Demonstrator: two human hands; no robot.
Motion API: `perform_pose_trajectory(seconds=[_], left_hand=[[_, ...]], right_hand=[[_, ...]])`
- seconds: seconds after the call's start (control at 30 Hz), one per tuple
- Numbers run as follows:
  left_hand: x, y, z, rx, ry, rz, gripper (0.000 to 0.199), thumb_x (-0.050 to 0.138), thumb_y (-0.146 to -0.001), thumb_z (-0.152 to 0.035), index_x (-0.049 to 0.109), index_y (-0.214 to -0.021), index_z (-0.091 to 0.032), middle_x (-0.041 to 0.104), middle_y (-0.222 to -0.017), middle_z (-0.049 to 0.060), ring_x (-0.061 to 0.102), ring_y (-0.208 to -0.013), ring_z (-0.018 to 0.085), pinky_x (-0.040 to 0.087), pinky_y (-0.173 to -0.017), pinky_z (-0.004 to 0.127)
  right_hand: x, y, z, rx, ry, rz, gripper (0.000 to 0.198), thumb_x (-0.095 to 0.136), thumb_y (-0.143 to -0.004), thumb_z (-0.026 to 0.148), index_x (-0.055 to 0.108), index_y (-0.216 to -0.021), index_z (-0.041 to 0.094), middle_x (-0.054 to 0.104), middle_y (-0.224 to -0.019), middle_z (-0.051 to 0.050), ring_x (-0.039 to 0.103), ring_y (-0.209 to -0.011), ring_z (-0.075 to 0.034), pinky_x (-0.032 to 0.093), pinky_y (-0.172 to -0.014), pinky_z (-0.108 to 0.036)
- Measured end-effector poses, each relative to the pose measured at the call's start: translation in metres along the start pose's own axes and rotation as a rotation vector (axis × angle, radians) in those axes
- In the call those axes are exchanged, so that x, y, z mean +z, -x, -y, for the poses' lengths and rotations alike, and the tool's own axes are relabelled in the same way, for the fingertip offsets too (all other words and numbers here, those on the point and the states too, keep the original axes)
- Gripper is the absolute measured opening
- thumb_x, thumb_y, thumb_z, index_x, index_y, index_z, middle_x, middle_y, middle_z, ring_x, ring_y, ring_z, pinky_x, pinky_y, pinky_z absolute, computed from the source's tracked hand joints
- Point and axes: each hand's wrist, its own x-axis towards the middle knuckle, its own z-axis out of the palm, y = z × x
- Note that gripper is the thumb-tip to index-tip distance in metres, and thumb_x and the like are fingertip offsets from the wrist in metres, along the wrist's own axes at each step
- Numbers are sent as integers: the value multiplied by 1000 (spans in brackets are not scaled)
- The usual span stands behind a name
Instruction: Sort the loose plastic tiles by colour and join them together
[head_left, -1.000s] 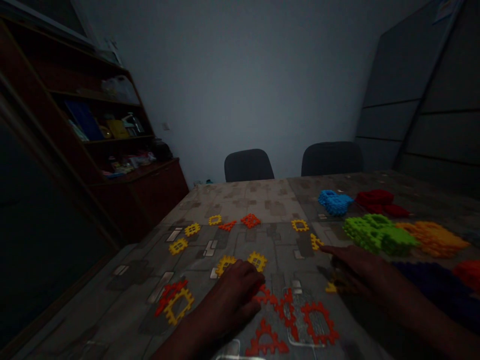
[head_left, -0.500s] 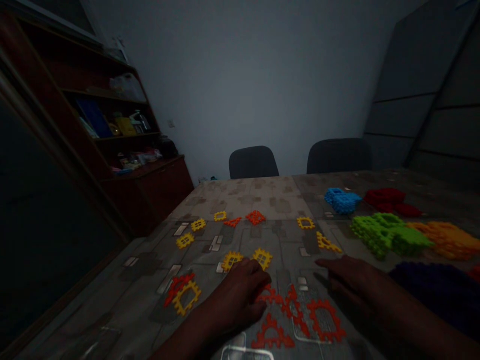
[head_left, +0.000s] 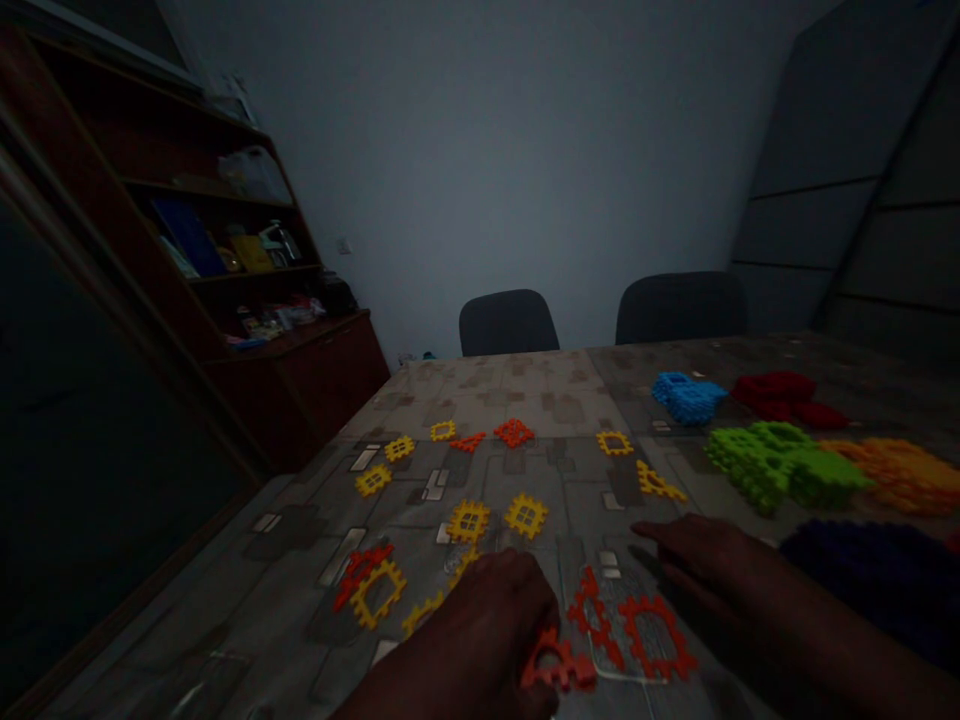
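Note:
My left hand (head_left: 506, 625) is low over the table, fingers curled and pressed on an orange-red toothed interlocking tile (head_left: 559, 665) with an arched opening. Fingers hide part of that tile, and whether a second one is under them I cannot make out. Just right of it lie a slanted orange-red toothed tile (head_left: 596, 620) and a square orange-red frame tile (head_left: 658, 637). My right hand (head_left: 709, 560) hovers or rests beside these, fingers stretched out, holding nothing. Partly behind my left wrist shows a yellow toothed piece (head_left: 424, 612). Two yellow window tiles (head_left: 469, 521) lie beyond the left hand.
More yellow and red tiles, among them a yellow frame (head_left: 379, 593), are scattered across the patterned tablecloth (head_left: 540, 385). Piles of blue (head_left: 688, 398), green (head_left: 784, 465), orange (head_left: 900, 475) and dark purple tiles (head_left: 870, 570) stand on the right. Two chairs (head_left: 508, 322) are behind the table.
My left hand has come nearer and slightly right, onto the arched orange-red tile, which has turned a little. The yellow piece behind the wrist is now uncovered. The right hand is nearly still.

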Motion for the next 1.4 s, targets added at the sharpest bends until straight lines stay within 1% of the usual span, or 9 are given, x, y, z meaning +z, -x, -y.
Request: perform_pose_trajectory(seconds=[0.23,0.33,0.5,0.67,0.87,1.0,1.13,1.27,1.4], left_hand=[[14,-6,4,-15,-85,56,33,82,-72,-26,60,-97,-21,61,-113,5,56,-101,26,46,-89,38],[14,-6,4,-3,-95,21,27,77,-75,-24,62,-97,-21,61,-113,5,56,-103,26,47,-89,37],[15,-8,4,-10,-95,-2,20,70,-75,-21,62,-93,-20,62,-108,5,58,-99,23,48,-88,35],[16,-10,8,-17,-88,-2,26,73,-74,-22,64,-99,-21,62,-111,4,58,-102,25,48,-88,35],[-2,-2,12,-15,5,43,39,87,-75,-35,66,-106,-25,61,-116,1,58,-108,25,47,-88,32],[-9,-2,14,7,77,-28,29,79,-83,-25,66,-109,-26,63,-118,2,58,-113,24,45,-91,31],[-7,-5,20,30,107,-99,25,72,-86,-20,68,-110,-26,66,-117,2,61,-110,23,45,-94,32],[-4,-9,33,43,112,-211,34,69,-88,-18,66,-120,-27,68,-121,2,62,-111,22,46,-97,33],[-2,-14,41,67,99,-255,27,63,-92,-18,66,-118,-26,69,-122,5,62,-113,23,48,-98,34]], right_hand=[[1,-3,1,-18,-8,59,39,50,-97,27,68,-132,30,76,-112,-10,71,-99,-27,56,-88,-44],[6,-1,6,-29,-28,57,39,51,-98,30,66,-135,30,73,-119,-10,68,-106,-27,55,-92,-44],[17,3,27,-66,-57,157,40,54,-98,31,63,-136,29,66,-135,-11,62,-119,-29,51,-101,-45],[19,-3,50,-104,-87,206,40,63,-88,26,67,-129,27,66,-131,-9,60,-117,-29,48,-100,-42],[28,-12,62,-78,-21,274,58,72,-73,23,65,-130,25,62,-131,-10,54,-119,-31,43,-101,-45],[31,-18,72,-46,72,328,55,68,-69,15,67,-124,19,61,-127,-13,53,-117,-33,41,-100,-48],[30,-24,80,-55,162,369,40,62,-73,9,70,-112,15,63,-120,-16,57,-111,-34,43,-96,-47],[28,-27,86,-41,190,329,33,56,-78,6,70,-106,15,67,-113,-15,61,-103,-31,46,-88,-41],[28,-26,88,1,128,274,28,56,-80,5,71,-100,17,70,-107,-11,64,-98,-26,46,-84,-34]])
